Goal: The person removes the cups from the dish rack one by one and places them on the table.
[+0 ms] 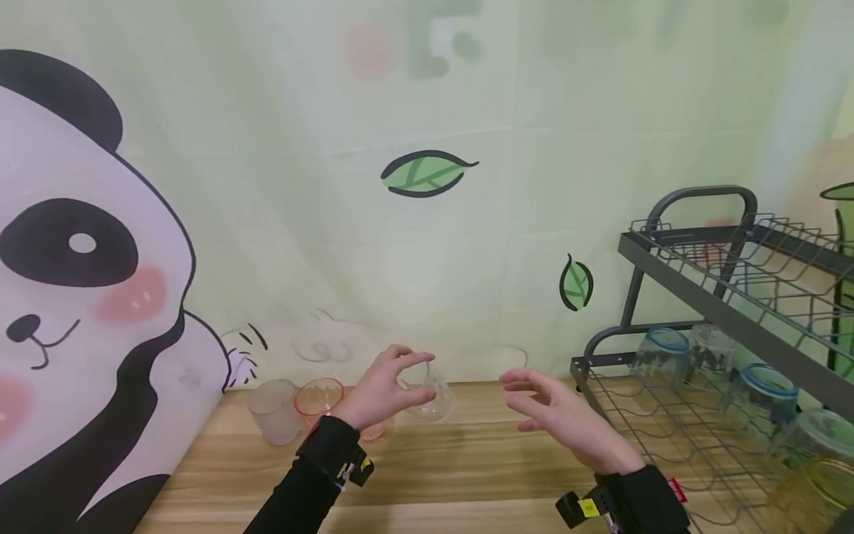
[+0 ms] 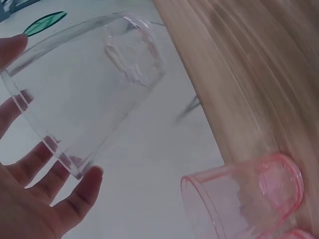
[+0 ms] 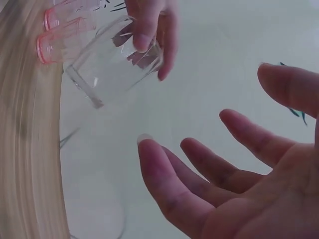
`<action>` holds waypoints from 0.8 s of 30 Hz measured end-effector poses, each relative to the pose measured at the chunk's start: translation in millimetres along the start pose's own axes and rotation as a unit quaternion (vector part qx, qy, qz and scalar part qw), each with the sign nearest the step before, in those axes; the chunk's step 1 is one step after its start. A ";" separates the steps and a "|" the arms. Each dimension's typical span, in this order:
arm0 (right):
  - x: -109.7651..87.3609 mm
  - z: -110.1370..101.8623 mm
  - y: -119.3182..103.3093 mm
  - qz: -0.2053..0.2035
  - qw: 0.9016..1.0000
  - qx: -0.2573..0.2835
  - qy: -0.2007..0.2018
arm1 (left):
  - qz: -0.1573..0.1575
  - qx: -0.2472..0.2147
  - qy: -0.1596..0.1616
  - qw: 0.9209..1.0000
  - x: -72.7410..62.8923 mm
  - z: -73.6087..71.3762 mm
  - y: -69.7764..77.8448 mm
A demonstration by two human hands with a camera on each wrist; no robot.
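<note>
A clear drinking glass point(image 1: 437, 400) is gripped near its rim by my left hand point(image 1: 387, 389), thumb on one side and fingers on the other. In the left wrist view the glass point(image 2: 94, 84) is tilted, its thick base pointing away from the palm. My right hand point(image 1: 560, 415) is apart from it to the right, fingers loosely bent and nothing between them. The right wrist view shows the right hand point(image 3: 239, 184) with fingers spread, and the glass point(image 3: 109, 64) beyond them in the other hand.
Left of the held glass are a frosted cup point(image 1: 275, 411) and an orange-rimmed cup point(image 1: 319, 397); pinkish cups point(image 2: 244, 194) stand close by. At right is a two-tier wire dish rack point(image 1: 667, 259) with several glasses on its lower shelf, including a blue-rimmed glass point(image 1: 660, 356). A printed curtain hangs behind the wooden table point(image 1: 480, 475).
</note>
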State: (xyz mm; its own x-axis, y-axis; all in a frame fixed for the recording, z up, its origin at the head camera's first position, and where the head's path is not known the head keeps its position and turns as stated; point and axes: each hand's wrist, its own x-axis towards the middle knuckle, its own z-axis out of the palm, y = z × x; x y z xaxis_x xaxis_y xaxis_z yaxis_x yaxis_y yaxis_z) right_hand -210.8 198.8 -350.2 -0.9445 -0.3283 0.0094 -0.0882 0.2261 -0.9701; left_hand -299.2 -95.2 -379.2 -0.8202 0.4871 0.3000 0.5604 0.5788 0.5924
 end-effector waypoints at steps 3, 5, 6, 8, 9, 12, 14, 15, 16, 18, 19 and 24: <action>-4.7 0.8 -4.8 0.001 1.000 -0.029 -0.011 | -0.005 0.033 -0.013 0.999 3.6 0.7 -1.3; -9.0 0.3 -6.1 -0.004 0.998 -0.063 -0.023 | -0.002 0.059 -0.021 0.998 5.9 2.0 -3.6; -11.6 -0.6 -6.3 -0.007 0.996 -0.081 -0.032 | 0.002 0.073 -0.025 0.997 7.1 2.9 -4.7; -16.8 -3.1 -6.5 -0.012 0.992 -0.116 -0.049 | 0.008 0.096 -0.035 0.995 8.8 4.0 -6.5; -19.2 -4.7 -6.5 -0.016 0.989 -0.133 -0.058 | 0.011 0.108 -0.039 0.993 9.7 4.4 -7.4; -25.9 -9.5 -3.7 -0.015 0.983 -0.166 -0.075 | 0.015 0.132 -0.051 0.990 10.7 8.8 -10.7; -28.2 -12.0 -2.2 -0.011 0.982 -0.174 -0.076 | 0.015 0.144 -0.054 0.988 12.0 10.9 -13.2; -29.0 -13.1 -1.4 -0.009 0.982 -0.174 -0.078 | 0.014 0.148 -0.055 0.987 12.9 11.9 -14.1; -29.9 -13.9 -0.5 -0.007 0.982 -0.169 -0.081 | 0.012 0.150 -0.057 0.987 13.8 12.7 -14.6; -32.0 -15.3 1.5 -0.001 0.984 -0.153 -0.095 | 0.009 0.157 -0.063 0.986 15.8 14.7 -15.6; -32.5 -15.4 2.3 0.001 0.984 -0.143 -0.104 | 0.007 0.158 -0.065 0.985 16.2 15.0 -15.8; -34.7 -15.0 5.3 0.010 0.984 -0.108 -0.140 | 0.003 0.179 -0.077 0.981 18.9 17.6 -16.1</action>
State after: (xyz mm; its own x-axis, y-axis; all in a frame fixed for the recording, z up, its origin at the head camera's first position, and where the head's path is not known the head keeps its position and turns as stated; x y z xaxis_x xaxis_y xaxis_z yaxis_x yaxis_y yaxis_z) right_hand -183.3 225.2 -352.0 -0.8258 -0.5538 -0.1064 -0.1634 0.4155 -0.8948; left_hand -321.7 -83.8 -396.2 -0.8052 0.5679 0.1706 0.5922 0.7549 0.2818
